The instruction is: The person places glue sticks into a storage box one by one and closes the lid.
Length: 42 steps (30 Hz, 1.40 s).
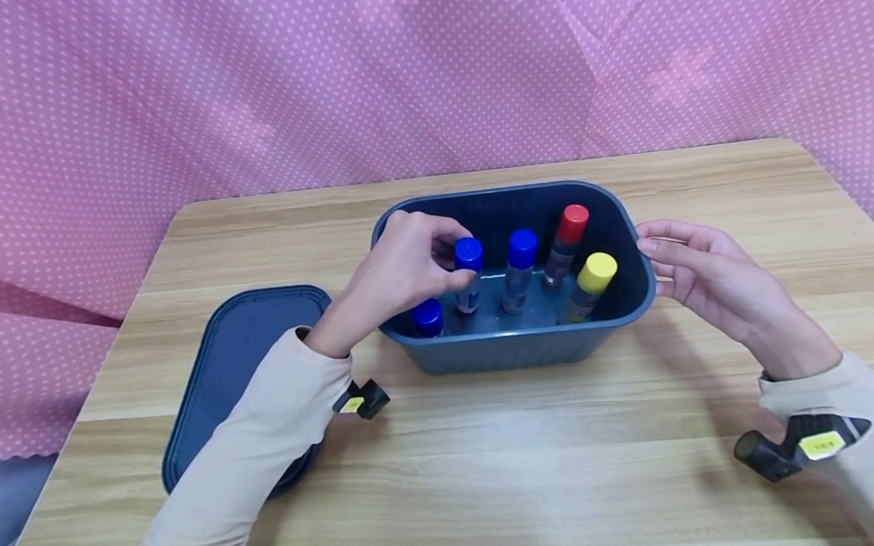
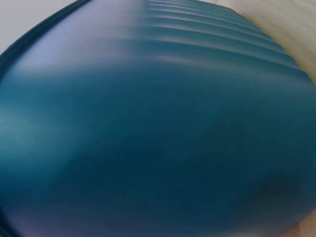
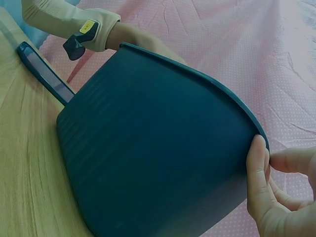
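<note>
A dark blue plastic bin (image 1: 502, 351) stands on the table with small capped tubes upright or leaning inside. My left hand (image 1: 417, 262) reaches over its left end and holds a blue-capped tube (image 1: 468, 254) between thumb and fingers. Nearby are a second blue-capped tube (image 1: 519, 268) and a third blue cap (image 1: 427, 317), partly hidden by the front wall. A red-capped tube (image 1: 571, 227) and a yellow-capped tube (image 1: 595, 276) lean toward the right end. My right hand (image 1: 708, 277) pinches the bin's right rim; the right wrist view shows thumb and fingers there. The bin's wall (image 2: 158, 123) fills the left wrist view.
A dark blue lid (image 1: 239, 360) lies on the wooden table (image 1: 538, 459), left of the bin and partly under my left forearm. Behind the table hangs a pink dotted curtain (image 1: 395, 83). Each wrist carries a small black camera (image 1: 801, 447).
</note>
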Tool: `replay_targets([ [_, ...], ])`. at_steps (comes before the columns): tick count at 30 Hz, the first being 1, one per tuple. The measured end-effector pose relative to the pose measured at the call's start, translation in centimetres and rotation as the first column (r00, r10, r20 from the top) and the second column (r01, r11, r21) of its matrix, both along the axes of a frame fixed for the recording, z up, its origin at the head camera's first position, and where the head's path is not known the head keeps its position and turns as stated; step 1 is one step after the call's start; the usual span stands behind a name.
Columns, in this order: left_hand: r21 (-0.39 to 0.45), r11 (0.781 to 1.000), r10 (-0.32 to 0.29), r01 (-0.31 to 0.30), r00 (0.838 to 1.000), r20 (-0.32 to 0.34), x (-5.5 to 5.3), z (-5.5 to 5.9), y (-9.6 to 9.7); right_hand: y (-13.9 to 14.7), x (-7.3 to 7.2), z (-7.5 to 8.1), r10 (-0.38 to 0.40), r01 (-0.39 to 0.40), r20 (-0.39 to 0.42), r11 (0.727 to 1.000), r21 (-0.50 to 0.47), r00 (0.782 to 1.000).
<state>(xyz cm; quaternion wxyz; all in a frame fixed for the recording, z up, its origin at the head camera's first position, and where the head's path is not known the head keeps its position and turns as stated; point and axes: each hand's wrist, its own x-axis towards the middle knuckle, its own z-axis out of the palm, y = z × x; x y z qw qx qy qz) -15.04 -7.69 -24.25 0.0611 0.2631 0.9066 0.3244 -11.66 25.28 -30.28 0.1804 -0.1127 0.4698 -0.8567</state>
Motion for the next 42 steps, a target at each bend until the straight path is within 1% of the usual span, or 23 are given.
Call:
replay_targets([
  [11, -0.086, 0.996, -0.002, 0.003, 1.0, 0.009, -0.35, 0.01, 0.37, 0.0, -0.03, 0.04, 0.0, 0.0, -0.003, 1.0, -0.002, 1.0],
  [25, -0.125, 0.992, -0.014, 0.017, 1.0, 0.024, -0.58, 0.06, 0.89, 0.03, -0.02, 0.15, -0.001, 0.001, 0.003, 1.0, -0.001, 1.0],
  [33, -0.116, 0.993, 0.001, 0.004, 0.999, 0.036, -0.8, -0.05, 0.96, -0.04, -0.02, 0.17, 0.007, -0.007, -0.008, 1.0, -0.003, 1.0],
  [39, -0.052, 0.999, 0.016, -0.014, 0.999, 0.028, -0.75, -0.09, 0.76, -0.07, -0.03, 0.14, 0.009, -0.009, -0.01, 1.0, -0.002, 1.0],
  [42, -0.027, 0.999, 0.019, -0.019, 1.0, 0.008, -0.69, -0.14, 0.68, -0.07, -0.02, 0.11, 0.009, -0.009, -0.009, 1.0, -0.001, 1.0],
])
